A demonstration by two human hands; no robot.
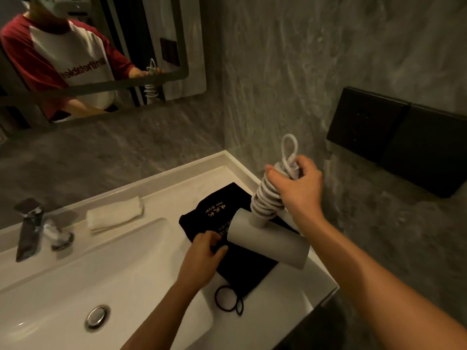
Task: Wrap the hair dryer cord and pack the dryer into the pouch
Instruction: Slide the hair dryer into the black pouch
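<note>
Your right hand [298, 188] is closed around the cord [267, 200] coiled on the dryer [267, 243] handle, holding the barrel just above the black pouch [242, 263]. Left of the barrel, your left hand [204, 251] pinches the pouch fabric beside the sink [75, 286]. One loop pokes free above your grip; loosen it and the coils may unwind. The pouch mouth doesn't look open yet, so the barrel could snag, or push the pouch toward the sink.
</note>
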